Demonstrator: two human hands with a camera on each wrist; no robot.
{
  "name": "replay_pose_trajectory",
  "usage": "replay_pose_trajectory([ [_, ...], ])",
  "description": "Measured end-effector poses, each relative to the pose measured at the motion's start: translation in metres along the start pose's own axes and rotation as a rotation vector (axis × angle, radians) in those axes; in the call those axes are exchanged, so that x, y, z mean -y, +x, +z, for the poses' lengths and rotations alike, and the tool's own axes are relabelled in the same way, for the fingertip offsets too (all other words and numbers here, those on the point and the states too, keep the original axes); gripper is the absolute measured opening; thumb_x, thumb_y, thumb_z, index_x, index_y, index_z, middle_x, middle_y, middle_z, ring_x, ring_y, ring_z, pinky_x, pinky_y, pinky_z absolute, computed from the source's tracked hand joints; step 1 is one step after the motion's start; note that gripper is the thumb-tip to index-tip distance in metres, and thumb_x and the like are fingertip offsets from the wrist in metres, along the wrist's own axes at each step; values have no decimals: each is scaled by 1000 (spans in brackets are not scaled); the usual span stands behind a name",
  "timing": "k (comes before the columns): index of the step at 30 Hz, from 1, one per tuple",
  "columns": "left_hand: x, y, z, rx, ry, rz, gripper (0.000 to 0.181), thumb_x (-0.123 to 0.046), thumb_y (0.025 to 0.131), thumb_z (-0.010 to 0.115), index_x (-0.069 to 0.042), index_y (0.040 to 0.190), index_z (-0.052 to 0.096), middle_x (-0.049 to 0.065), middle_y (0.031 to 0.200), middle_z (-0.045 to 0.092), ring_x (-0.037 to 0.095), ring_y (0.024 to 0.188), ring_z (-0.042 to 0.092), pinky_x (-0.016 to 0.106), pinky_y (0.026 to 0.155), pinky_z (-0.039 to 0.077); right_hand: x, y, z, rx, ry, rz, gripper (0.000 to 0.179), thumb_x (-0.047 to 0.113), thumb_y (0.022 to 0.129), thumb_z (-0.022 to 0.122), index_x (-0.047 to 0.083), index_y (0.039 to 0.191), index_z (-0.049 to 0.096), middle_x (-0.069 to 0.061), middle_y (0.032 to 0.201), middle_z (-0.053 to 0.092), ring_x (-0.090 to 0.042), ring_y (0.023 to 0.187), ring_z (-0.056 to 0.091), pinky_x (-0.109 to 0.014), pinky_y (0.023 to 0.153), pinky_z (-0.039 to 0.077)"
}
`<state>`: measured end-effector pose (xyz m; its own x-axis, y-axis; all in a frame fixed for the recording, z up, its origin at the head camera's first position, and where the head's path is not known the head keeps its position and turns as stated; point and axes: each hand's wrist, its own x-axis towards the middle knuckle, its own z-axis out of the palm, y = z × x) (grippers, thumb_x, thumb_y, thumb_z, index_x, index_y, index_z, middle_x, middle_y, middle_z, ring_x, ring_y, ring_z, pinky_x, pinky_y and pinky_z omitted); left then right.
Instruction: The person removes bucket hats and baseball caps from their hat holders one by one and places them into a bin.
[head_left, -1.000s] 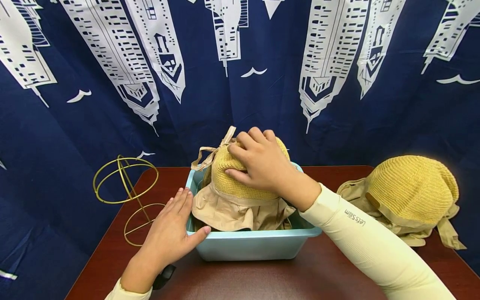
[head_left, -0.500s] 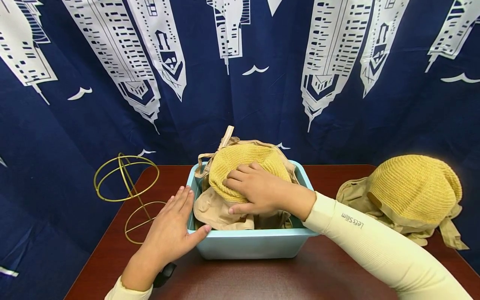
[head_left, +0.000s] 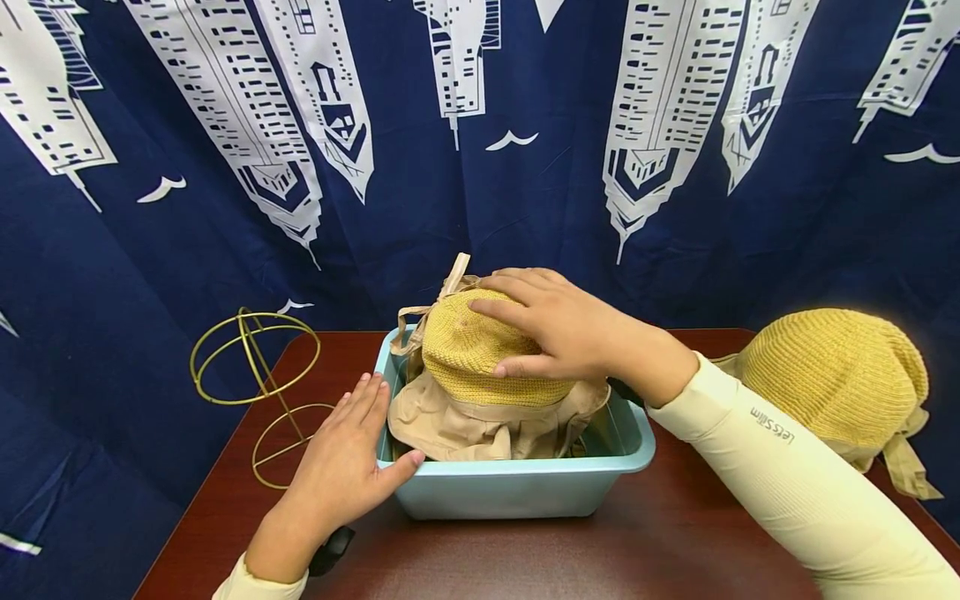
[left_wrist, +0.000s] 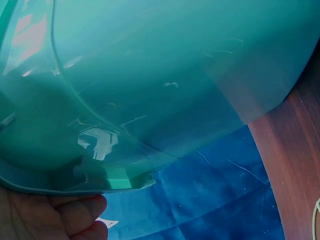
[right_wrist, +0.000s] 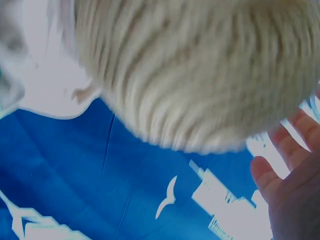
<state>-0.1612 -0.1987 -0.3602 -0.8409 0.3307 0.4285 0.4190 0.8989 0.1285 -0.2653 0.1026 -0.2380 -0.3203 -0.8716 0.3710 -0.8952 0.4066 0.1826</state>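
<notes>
Counted two knitted hats (head_left: 465,342) (head_left: 832,367), one plastic tub (head_left: 502,492), one wire hat stand (head_left: 285,411), one table (head_left: 525,567), one skyline-print curtain (head_left: 525,208), two hands (head_left: 341,458) (head_left: 566,325), two sleeves (head_left: 258,585) (head_left: 787,475).

I have a reddish-brown table (head_left: 487,562) below the head camera, a soft sheen on its near stretch. A light blue plastic bin (head_left: 510,493) sits directly on it, around the middle. Left of that I make out a gold wire hat stand (head_left: 285,407); toward the right end lies a yellow knit sun hat (head_left: 836,383) with beige cloth trim.
</notes>
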Motion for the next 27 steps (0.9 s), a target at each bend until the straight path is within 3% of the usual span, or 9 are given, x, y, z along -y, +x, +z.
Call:
replay_pose_trajectory([
  [4,0,1,1,3,-3,-2,94,-64,87,59,10,143,44,24,151,41,34,144,31,50,115,28,-17,-11,-10,-11,47,60,79,58,86,68,15,149,45,-13,154,39,-32,143,32,-55,114,25],
  [8,0,0,0,4,-1,0,94,-64,88,59,10,143,44,23,150,41,35,144,31,50,115,29,-38,-21,-7,40,141,107,86,58,86,68,13,153,39,-14,159,30,-33,146,24,-58,115,22],
  [15,1,2,0,-7,7,12,92,-63,88,58,10,142,45,24,150,42,35,144,32,51,115,30,-59,-16,14,136,415,97,101,79,90,31,10,160,13,-13,165,8,-31,151,7,-57,118,14],
  [17,1,2,0,-9,5,15,92,-63,88,59,11,142,46,24,149,42,35,144,32,51,115,30,-57,-11,20,179,451,78,104,82,88,28,10,160,8,-12,166,4,-30,151,4,-57,118,13],
  [21,0,1,1,-7,4,18,92,-62,87,59,11,142,46,25,149,43,36,143,32,51,114,30,-46,2,34,273,388,39,112,88,82,26,12,161,4,-16,165,1,-31,151,1,-59,117,11],
  [27,2,0,0,-6,18,19,92,-63,88,58,11,141,46,25,149,43,35,144,32,50,115,30,-35,19,53,401,184,-3,115,93,77,21,17,161,2,-17,165,-6,-35,150,-7,-62,116,8],
])
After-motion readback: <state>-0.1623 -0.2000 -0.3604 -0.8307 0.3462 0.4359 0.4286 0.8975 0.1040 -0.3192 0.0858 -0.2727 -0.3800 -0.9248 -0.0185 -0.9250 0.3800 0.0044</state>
